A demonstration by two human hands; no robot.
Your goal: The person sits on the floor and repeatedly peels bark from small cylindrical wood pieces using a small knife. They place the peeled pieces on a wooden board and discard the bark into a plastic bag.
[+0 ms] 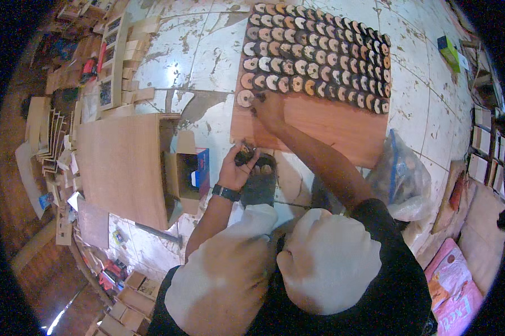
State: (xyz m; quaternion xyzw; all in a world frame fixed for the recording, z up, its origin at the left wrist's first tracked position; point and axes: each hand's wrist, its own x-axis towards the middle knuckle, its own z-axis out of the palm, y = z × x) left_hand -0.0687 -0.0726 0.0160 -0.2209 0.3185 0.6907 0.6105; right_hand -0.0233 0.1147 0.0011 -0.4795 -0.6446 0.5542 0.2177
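While the left hand's (234, 171) grip pinches small dark pieces (244, 156) near the reddish board's (331, 119) lower edge, the right hand (271, 112) is at a pale holed disc (243, 99), below packed disc rows (312, 54); can't tell if right grip's pinching anything.

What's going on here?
A person is working over a reddish board on the floor. The left hand holds a few small dark pieces; the right hand is at the board, beside a pale disc. Rows of overlapping discs lie across the board's far part. Whether the right fingers grip anything is unclear.
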